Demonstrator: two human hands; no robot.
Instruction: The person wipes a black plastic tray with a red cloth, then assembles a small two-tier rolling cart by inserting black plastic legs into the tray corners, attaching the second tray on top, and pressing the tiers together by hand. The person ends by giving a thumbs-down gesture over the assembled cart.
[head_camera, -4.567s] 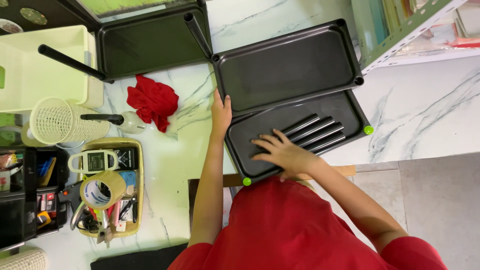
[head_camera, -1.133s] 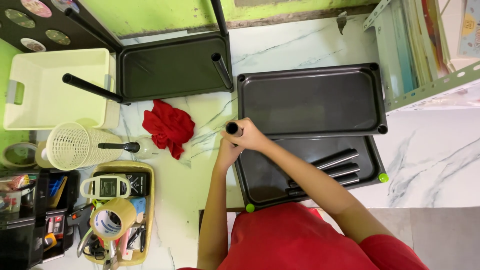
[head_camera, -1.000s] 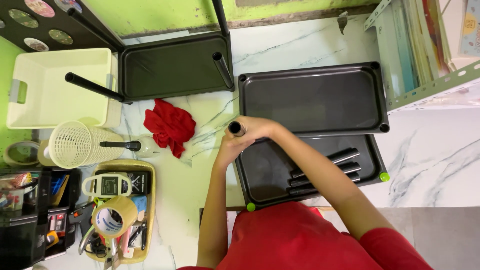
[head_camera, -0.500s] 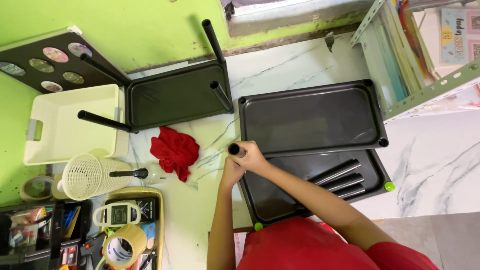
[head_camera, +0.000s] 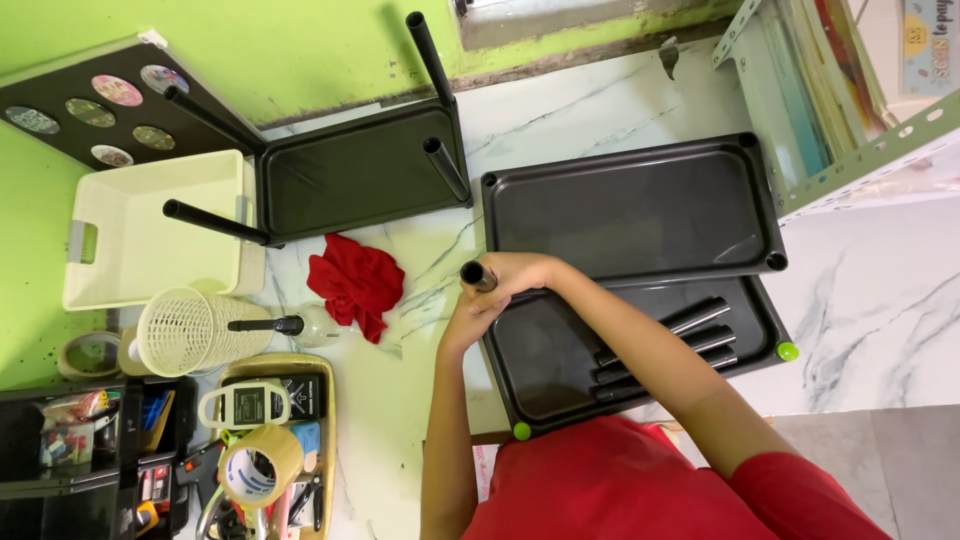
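Both my hands meet at the near-left corner of the upper black tray (head_camera: 630, 205). My right hand (head_camera: 525, 275) is wrapped around an upright black tube (head_camera: 477, 275) whose open end faces the camera. My left hand (head_camera: 468, 315) grips the same tube just below. The upper tray partly overlaps a lower black tray (head_camera: 545, 375) with green feet. Three loose black tubes (head_camera: 665, 345) lie in the lower tray by my right forearm. A third black tray (head_camera: 355, 180) sits farther left with several tubes standing in its corners.
A red cloth (head_camera: 355, 280) lies on the marble table left of my hands. A white bin (head_camera: 160, 230), a mesh cup (head_camera: 190, 330), a tape roll (head_camera: 260, 465) in a yellow tray of tools and a green metal rack (head_camera: 850, 90) surround the work area.
My right hand left the loose tubes in the lower tray and brought one tube up to the tray corner. My left hand joined it there. The camera view drifted, showing more green wall.
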